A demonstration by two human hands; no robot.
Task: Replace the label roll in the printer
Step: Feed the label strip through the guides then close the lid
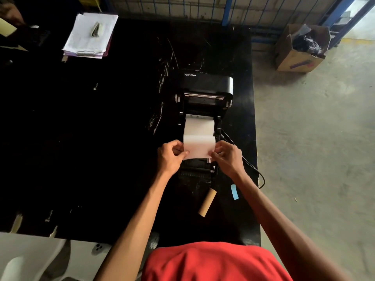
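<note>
A black label printer [207, 86] stands on the black table [101, 138] with its lid tipped back. A white label roll [199, 123] sits in its bay, and a loose strip of labels [199, 147] runs from it toward me. My left hand [172, 157] pinches the strip's left edge and my right hand [227, 157] pinches its right edge, just above the printer's front feed slot [196, 169]. An empty brown cardboard core [207, 201] lies on the table in front of the printer.
A stack of papers on a clipboard [89, 35] lies at the table's far left. A thin cable [253, 169] trails off the printer's right side. A blue tape strip [234, 192] is stuck near the table's right edge. An open cardboard box [300, 49] stands on the floor.
</note>
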